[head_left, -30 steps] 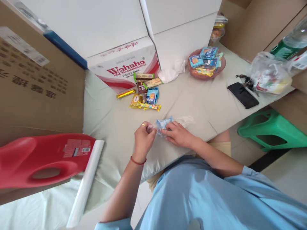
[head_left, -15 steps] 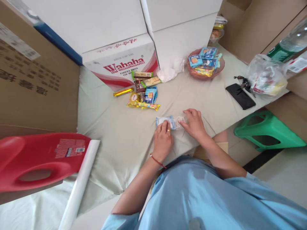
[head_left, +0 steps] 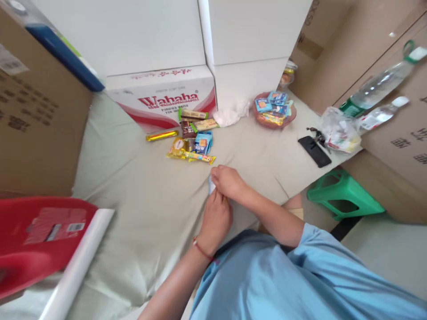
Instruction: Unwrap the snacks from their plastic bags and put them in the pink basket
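Note:
My left hand (head_left: pixel 217 218), with a red bracelet at the wrist, has its fingers closed on the near part of a small blue-and-clear plastic packet (head_left: pixel 211 185). My right hand (head_left: pixel 229 181) is curled over the same packet from the right, its fingers bent at the far end. The two hands touch. Only a narrow pale-blue strip of the packet shows, so its contents are hidden. Just beyond them lie a yellow snack stick (head_left: pixel 199 157), blue biscuit packs (head_left: pixel 203 143) and a gold-wrapped snack (head_left: pixel 178 146) on the cloth (head_left: pixel 140 191).
A Wahaha carton (head_left: pixel 167 95) stands at the back, with crumpled white tissue (head_left: pixel 230 116) beside it. To the right are a bowl of snacks (head_left: pixel 258 121), a black phone (head_left: pixel 314 152) and a plastic bag (head_left: pixel 340 131). A red jug (head_left: pixel 43 240) and white roll (head_left: pixel 78 262) lie left.
My right hand has moved left across the packet and now meets my left hand. The packet, earlier laid out wide, is mostly covered. The camera view has shifted.

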Available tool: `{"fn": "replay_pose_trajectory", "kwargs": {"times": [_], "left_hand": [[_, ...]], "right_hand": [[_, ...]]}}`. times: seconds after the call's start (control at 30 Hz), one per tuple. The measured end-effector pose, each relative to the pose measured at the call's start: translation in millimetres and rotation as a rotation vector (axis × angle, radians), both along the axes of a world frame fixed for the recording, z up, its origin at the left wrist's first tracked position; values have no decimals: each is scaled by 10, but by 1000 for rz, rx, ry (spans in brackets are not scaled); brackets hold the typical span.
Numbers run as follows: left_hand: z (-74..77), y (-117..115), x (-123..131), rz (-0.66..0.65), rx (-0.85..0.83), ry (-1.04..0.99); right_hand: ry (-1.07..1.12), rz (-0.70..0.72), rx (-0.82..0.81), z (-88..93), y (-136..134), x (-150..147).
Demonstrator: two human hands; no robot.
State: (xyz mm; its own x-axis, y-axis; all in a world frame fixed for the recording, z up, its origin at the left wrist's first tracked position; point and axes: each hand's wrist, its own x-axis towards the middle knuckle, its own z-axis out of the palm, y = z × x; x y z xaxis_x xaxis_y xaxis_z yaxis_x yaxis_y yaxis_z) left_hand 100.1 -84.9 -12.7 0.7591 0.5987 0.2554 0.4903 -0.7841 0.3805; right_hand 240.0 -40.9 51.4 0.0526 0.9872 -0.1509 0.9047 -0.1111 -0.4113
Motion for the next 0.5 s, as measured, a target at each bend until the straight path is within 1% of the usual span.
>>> {"fn": "replay_pose_trajectory", "kwargs": {"times": [0.03, 0.1, 0.13, 0.2, 0.27, 0.33, 0.4, 0.47, 0.5], "left_hand": [[20, -31, -101, 19, -9, -19], [78, -80, -339, 38, -22, -61], [118, -85, -459, 2, -47, -83], [217, -40, -654, -55, -118, -132], [329, 67, -749, -21, -192, -189], [437, 203, -734, 74, -256, -263], [518, 335, -631, 184, -350, -360], [554, 446, -471, 300, -505, -471], [554, 492, -377, 351, -600, -533]], "right_hand": [[-33, 33, -7, -22, 32, -67], [-90, 73, 39, -77, 5, -168], [-115, 81, 76, -105, -44, -206], [-155, 93, 146, -157, -172, -260], [-177, 99, 184, -208, -291, -273], [-175, 64, 194, -259, -368, -225], [-121, -16, 226, -292, -407, -98], [19, -96, 320, -292, -431, 106], [130, -143, 377, -278, -443, 229]]}}
